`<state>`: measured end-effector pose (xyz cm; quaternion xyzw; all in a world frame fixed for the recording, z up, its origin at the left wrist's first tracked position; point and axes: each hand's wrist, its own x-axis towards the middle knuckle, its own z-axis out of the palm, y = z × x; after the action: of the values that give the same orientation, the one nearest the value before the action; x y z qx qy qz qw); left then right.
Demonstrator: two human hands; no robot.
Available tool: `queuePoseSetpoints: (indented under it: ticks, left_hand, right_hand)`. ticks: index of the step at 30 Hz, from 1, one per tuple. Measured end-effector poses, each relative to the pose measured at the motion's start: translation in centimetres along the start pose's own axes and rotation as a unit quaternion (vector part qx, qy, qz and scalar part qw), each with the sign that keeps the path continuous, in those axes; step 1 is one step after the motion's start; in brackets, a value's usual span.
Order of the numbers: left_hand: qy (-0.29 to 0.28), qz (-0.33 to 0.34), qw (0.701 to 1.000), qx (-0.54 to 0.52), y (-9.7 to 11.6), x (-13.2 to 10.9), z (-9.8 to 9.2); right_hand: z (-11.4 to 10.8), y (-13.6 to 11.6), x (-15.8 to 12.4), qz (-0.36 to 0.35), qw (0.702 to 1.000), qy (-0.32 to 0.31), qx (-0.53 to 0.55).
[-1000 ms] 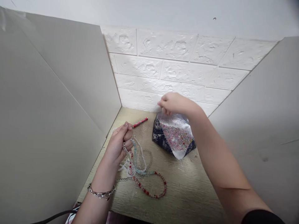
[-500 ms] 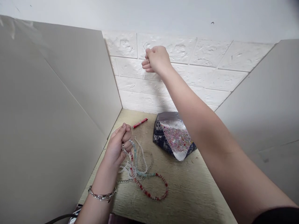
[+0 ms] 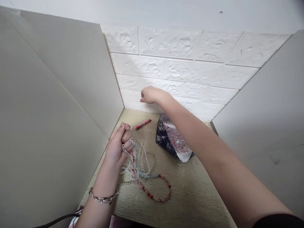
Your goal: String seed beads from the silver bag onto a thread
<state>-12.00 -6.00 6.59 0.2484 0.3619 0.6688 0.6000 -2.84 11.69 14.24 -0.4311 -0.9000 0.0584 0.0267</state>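
My left hand (image 3: 120, 144) is closed around the upper part of a bead string (image 3: 150, 196) of clear, red and pink beads, which hangs to the table and loops to the right. Pale blue beads (image 3: 136, 155) run down beside it, and white beads (image 3: 145, 152) lie curved to their right. My right hand (image 3: 150, 95) is raised in front of the brick-patterned wall, fingers curled in a pinch. What it holds, if anything, is too fine to see. Below the right forearm sits a dark patterned pouch (image 3: 163, 139) with many small pink, multicoloured beads (image 3: 177, 139) on its pale lining.
A red tube (image 3: 143, 124) lies near the back of the wooden table (image 3: 190, 193). Grey panels (image 3: 71, 79) rise on the left and right, with the white wall (image 3: 178, 69) behind. A black cable (image 3: 57, 219) runs at the lower left.
My right hand has come down from high against the wall to just above the table's back edge. The left hand keeps its grip on the beads, nearly still.
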Motion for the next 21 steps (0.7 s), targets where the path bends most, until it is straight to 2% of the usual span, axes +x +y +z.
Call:
queuePoseSetpoints:
  ticks: [2,4,7,9,12,15,18,21]
  left_hand:
    - [0.001,0.003,1.0,0.0,-0.1,0.0,0.0]
    - [0.002,0.003,1.0,-0.002,-0.1,0.1,0.1]
    - [0.003,0.003,1.0,-0.016,-0.1,0.2,0.1]
    - [-0.009,0.008,0.999,-0.042,0.0,0.1,0.1]
    - [-0.04,0.014,0.994,-0.103,0.3,-0.1,0.0]
    - [-0.056,0.023,0.985,-0.162,0.6,-0.4,-0.2]
    - [-0.052,0.034,0.978,-0.198,0.8,-0.6,-0.2]
    - [-0.051,0.031,0.976,-0.209,0.8,-0.6,-0.1]
  right_hand:
    - [0.9,0.1,-1.6,0.026,1.0,0.003,-0.013]
    - [1.9,0.1,-3.0,0.011,1.0,-0.004,0.004]
    - [3.8,-0.4,-4.4,-0.049,0.992,-0.108,0.037]
    - [5.6,-1.1,-4.9,-0.055,0.981,-0.182,0.035]
    - [8.6,-1.9,-4.9,-0.01,0.985,-0.17,0.019]
    - [11.2,-2.0,-4.2,0.007,0.985,-0.166,0.046]
    - [12.8,-1.8,-3.2,0.01,0.984,-0.161,0.081]
    - [13.6,-1.7,-2.5,0.015,0.976,-0.179,0.126]
